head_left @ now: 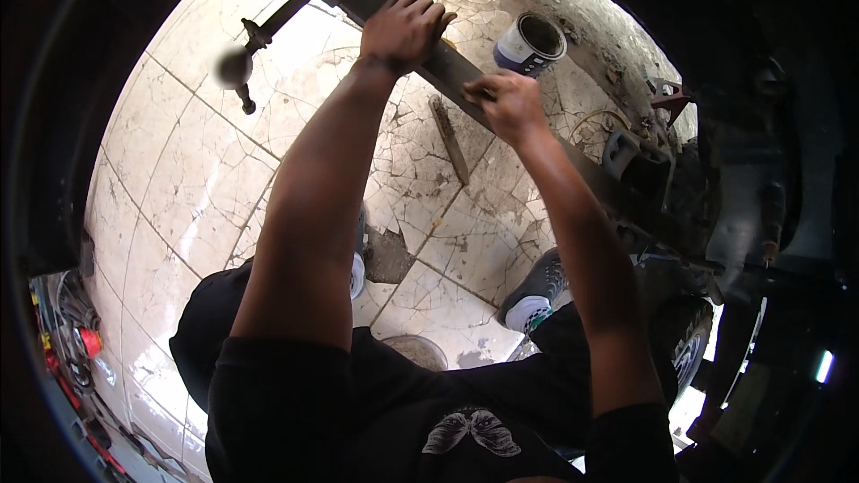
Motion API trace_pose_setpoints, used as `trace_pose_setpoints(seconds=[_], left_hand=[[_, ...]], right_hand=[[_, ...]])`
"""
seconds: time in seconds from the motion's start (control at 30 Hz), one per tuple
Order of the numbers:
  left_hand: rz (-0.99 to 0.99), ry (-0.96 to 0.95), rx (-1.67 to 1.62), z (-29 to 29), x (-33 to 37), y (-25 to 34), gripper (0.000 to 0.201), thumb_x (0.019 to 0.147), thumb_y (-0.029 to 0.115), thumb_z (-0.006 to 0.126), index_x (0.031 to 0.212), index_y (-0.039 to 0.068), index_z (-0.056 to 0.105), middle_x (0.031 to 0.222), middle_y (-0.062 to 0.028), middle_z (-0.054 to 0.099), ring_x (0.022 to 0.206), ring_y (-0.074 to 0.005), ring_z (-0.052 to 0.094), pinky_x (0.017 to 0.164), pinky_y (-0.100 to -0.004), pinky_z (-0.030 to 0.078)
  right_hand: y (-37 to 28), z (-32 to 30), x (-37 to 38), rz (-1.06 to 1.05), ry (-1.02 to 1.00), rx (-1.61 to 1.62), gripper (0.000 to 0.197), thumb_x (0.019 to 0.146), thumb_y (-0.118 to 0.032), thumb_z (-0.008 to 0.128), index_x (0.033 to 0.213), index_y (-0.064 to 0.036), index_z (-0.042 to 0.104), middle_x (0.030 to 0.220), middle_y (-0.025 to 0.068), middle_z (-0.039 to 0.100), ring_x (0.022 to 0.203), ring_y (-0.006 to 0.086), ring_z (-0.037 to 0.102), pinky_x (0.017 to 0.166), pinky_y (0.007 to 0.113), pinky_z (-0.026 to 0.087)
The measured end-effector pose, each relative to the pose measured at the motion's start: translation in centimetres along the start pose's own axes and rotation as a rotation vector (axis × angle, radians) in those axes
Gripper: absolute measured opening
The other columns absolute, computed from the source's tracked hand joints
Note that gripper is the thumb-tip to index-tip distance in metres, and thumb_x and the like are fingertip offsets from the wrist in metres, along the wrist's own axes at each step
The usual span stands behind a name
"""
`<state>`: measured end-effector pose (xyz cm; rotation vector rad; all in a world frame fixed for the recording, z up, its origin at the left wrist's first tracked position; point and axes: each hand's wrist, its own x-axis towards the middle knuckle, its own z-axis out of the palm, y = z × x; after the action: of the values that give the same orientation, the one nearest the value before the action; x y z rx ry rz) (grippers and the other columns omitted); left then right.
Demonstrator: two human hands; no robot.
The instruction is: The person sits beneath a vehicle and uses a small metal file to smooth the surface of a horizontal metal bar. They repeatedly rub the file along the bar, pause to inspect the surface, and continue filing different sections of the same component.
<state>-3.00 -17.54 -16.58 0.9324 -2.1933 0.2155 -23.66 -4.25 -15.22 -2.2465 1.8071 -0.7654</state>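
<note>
A dark metal beam (456, 74), which looks like a vehicle axle, runs slantwise from the top middle down to the right. My left hand (404, 34) lies over its upper part, fingers curled round the far edge. Lower along the beam, my right hand (512, 109) is closed with thumb and fingers pinched together at the beam's surface. What the right fingers hold, if anything, is too small to tell. Below the beam, on the floor between my arms, lies a long brush with a worn wooden handle (455, 152).
A white and blue tin can (530, 43), dark inside, stands beyond the beam. A rod with a rounded joint (235, 69) juts out at upper left. Dark vehicle parts (640, 161) crowd the right. Cracked tiles (242, 121) cover the floor; tools (76, 340) lie at far left.
</note>
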Motion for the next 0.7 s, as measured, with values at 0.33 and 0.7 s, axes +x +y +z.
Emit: trace_pose_setpoints(seconds=[0.33,0.7], left_hand=[[-0.029,0.040,-0.005,0.4,-0.5,0.5,0.032,0.108,0.039,0.061,0.091,0.013,0.070,0.097,-0.0027,0.075,0.103,-0.0246,0.070,0.087,-0.0409,0.059],[-0.059,0.047,-0.032,0.1,-0.1,0.5,0.033,0.108,0.040,0.061,0.091,0.013,0.072,0.096,-0.0020,0.076,0.101,-0.0238,0.071,0.079,-0.0416,0.062]], right_hand=[[0.8,-0.8,-0.3,0.047,-0.047,0.045,0.016,0.083,-0.012,0.087,0.098,-0.0108,0.087,0.096,0.0160,0.080,0.086,0.0298,0.078,0.082,0.039,0.063],[-2.4,0.9,-2.2,0.196,0.087,0.109,0.013,0.083,-0.011,0.084,0.095,-0.0065,0.085,0.091,0.0191,0.079,0.086,0.0349,0.077,0.083,0.041,0.061]])
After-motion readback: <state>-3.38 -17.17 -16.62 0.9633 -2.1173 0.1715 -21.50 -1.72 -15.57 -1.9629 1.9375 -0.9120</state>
